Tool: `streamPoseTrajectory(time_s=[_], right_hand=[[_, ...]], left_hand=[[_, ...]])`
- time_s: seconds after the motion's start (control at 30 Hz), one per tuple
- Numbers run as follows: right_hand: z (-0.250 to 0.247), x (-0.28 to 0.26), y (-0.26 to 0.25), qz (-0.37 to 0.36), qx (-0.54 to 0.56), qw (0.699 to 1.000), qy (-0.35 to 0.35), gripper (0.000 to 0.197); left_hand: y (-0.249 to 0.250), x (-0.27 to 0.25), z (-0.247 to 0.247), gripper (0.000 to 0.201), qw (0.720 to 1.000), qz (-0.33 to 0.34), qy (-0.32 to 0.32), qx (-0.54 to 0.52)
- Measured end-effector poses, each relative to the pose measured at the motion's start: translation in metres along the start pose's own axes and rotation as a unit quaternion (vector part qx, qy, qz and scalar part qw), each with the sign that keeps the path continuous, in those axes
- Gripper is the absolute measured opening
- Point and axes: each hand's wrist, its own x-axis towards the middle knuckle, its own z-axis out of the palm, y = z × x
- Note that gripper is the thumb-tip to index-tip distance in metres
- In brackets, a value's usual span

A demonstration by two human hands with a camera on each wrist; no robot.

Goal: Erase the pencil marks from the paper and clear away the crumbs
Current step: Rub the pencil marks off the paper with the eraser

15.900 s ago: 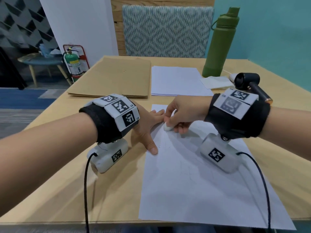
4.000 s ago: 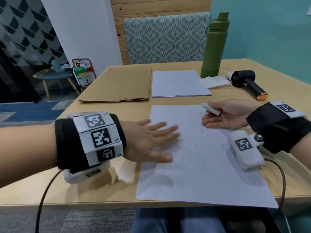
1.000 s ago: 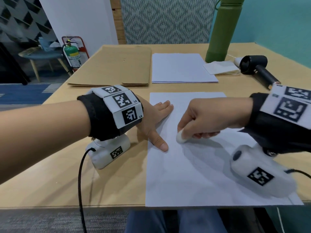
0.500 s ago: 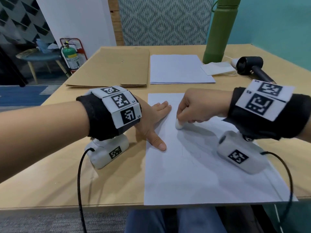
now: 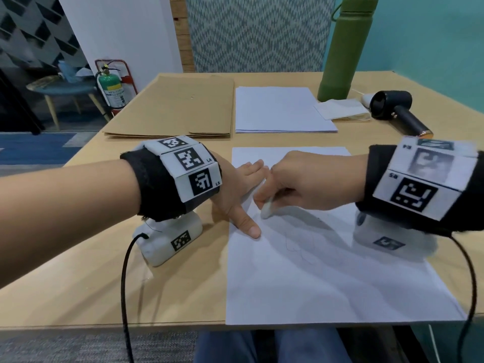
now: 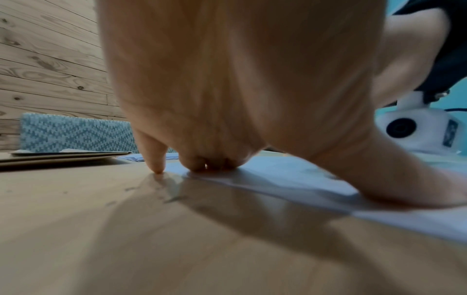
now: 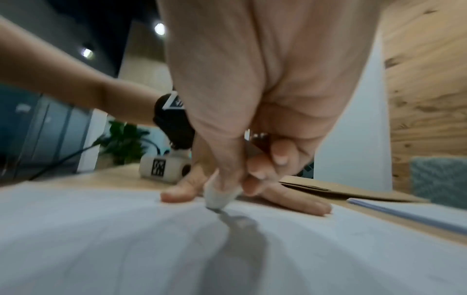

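Paper (image 5: 327, 279) lies pinned under flat left hand (image 5: 235, 189); right hand (image 5: 301, 184) pinches eraser (image 5: 267, 209) (tip on sheet).

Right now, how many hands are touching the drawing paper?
2. The left hand presses the paper's left edge; the right hand rubs the eraser on it.

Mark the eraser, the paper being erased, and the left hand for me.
eraser (image 5: 267, 210), head view, its exposed lower end.
paper (image 5: 327, 289), head view, bare middle of the sheet.
left hand (image 5: 235, 195), head view, back of the hand.
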Motion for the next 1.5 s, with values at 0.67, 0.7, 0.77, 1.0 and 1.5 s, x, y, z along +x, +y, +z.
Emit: streamPoseTrajectory(time_s=[0.67,0.7,0.77,1.0,1.5], right_hand=[[0.000,0.000,0.001,-0.058,-0.164,0.985,0.000,0.027],[-0.002,-0.003,0.003,-0.051,-0.189,0.980,-0.026,0.026],[-0.008,-0.010,0.006,-0.041,-0.227,0.971,-0.064,0.026],[0.000,0.001,-0.005,-0.025,-0.173,0.985,0.002,0.027],[-0.016,-0.001,-0.004,0.003,-0.201,0.971,-0.127,0.024]], left_hand=[[-0.001,0.003,0.002,0.105,1.000,0.022,-0.003,0.022],[0.000,0.002,0.001,0.114,1.000,0.003,-0.004,0.026],[0.000,0.000,0.001,0.123,0.999,-0.025,-0.013,0.033],[0.002,0.002,0.000,0.097,0.999,0.029,-0.013,0.024],[0.007,-0.006,0.000,0.118,0.999,-0.032,-0.009,0.039]])
